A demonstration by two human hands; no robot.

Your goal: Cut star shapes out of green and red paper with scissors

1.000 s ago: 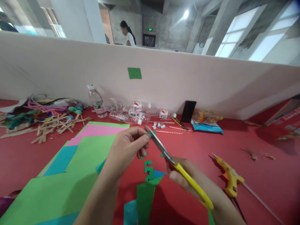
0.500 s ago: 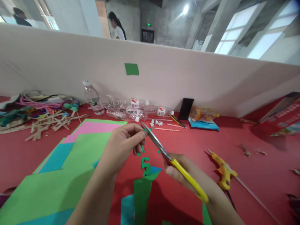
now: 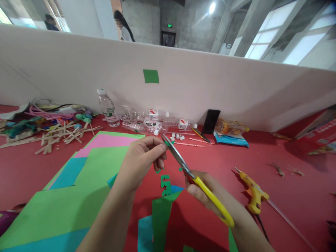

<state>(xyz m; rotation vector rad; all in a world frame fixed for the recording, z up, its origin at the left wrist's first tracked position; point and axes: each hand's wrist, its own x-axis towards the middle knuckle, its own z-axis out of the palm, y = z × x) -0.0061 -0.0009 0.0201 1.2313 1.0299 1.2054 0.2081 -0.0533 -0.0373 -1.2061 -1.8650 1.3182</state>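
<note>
My left hand [image 3: 143, 157] pinches a small green paper piece [image 3: 171, 142] between thumb and forefinger, mostly covered by the fingers. Yellow-handled scissors [image 3: 214, 200] are gripped in my right hand [image 3: 201, 194]. Their blades point up and left, and look nearly closed beside the left fingertips at the small piece. Below the hands, green paper scraps [image 3: 165, 187] with cut-out notches lie on the red table [image 3: 199, 224]. A dark green paper strip [image 3: 160, 222] is nearer to me, beside a blue piece [image 3: 145, 232].
Large light green sheets [image 3: 55, 213] spread at left. Wooden sticks [image 3: 65, 134] lie behind them. Plastic bottles [image 3: 109, 112], a black phone [image 3: 211, 121] and a blue packet [image 3: 231, 140] line the white partition [image 3: 183, 80]. A yellow glue gun [image 3: 253, 192] rests at right.
The camera view has shifted slightly, moving the scene a little to the right. Both hands keep their hold, with the scissors still at the small green piece.
</note>
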